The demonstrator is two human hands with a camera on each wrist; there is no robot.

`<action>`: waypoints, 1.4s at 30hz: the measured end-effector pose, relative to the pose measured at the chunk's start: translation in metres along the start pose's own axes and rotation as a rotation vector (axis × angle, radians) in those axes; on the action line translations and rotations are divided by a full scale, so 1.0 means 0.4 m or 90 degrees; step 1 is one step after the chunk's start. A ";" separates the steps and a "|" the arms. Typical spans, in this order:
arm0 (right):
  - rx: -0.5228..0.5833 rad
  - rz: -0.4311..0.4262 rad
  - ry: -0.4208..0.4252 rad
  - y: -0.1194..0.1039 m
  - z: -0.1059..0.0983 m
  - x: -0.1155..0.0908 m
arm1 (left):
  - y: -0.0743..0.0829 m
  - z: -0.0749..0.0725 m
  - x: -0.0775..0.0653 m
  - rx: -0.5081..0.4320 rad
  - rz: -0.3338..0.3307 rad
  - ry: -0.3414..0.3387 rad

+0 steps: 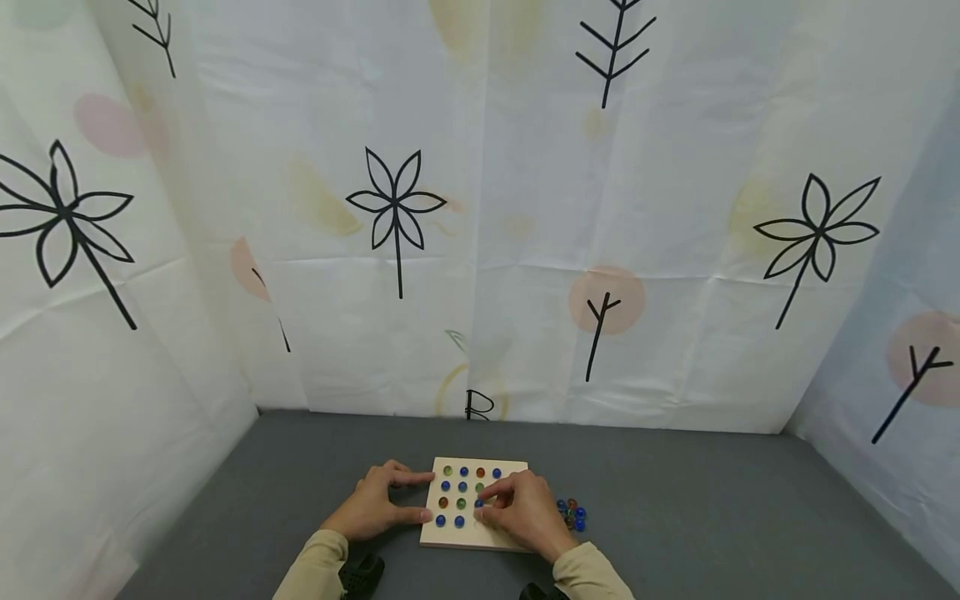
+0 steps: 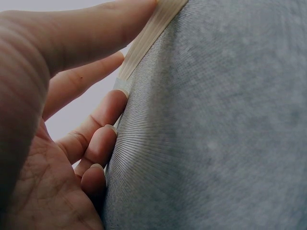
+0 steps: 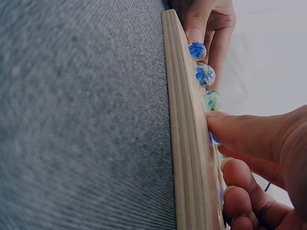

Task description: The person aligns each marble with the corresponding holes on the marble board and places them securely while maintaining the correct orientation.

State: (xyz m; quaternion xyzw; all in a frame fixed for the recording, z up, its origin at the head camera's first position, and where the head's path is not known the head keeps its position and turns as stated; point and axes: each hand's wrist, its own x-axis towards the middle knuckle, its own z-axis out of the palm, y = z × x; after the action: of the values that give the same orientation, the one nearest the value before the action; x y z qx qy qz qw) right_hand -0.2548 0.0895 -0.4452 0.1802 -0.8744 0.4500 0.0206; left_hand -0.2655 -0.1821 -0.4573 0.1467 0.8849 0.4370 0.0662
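A square light wooden board point(image 1: 480, 546) bears rows of glass marbles, blue, green and reddish brown. My left hand point(image 1: 378, 502) lies at the board's left side, thumb and index finger stretched apart along its edge. In the left wrist view, that hand's other fingers point(image 2: 103, 108) rest low near the grey surface. Over the right part of the board, my right hand point(image 1: 525, 510) pinches a blue marble point(image 1: 479, 503) between thumb and index finger, right at the board's top. The right wrist view shows this blue marble point(image 3: 216, 139) mostly hidden behind the thumb.
A small cluster of loose marbles point(image 1: 580, 513), blue and brownish, lies on the grey table point(image 1: 675, 500) just right of the board, partly behind the right hand. White patterned cloth point(image 1: 510, 208) hangs at the back and both sides. Dark straps point(image 1: 362, 575) sit by the wrists.
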 end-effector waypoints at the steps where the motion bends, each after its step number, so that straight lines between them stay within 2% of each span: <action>1: 0.001 0.001 0.001 0.000 0.000 0.000 | 0.000 0.000 0.000 -0.001 0.000 -0.001; 19: -0.002 0.000 0.003 -0.002 -0.005 -0.002 | -0.005 0.000 0.006 -0.003 0.003 -0.002; 32: 0.003 -0.016 -0.010 -0.002 -0.036 -0.026 | -0.008 0.001 0.003 0.003 0.010 0.000; 42: 0.004 -0.027 -0.014 0.000 -0.085 -0.058 | -0.009 0.000 0.004 -0.001 0.015 -0.002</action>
State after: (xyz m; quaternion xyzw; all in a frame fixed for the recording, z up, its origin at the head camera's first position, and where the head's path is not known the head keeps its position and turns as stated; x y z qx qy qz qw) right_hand -0.2373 0.1234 -0.4297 0.2038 -0.8691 0.4503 0.0197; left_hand -0.2679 -0.1837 -0.4602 0.1580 0.8826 0.4383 0.0627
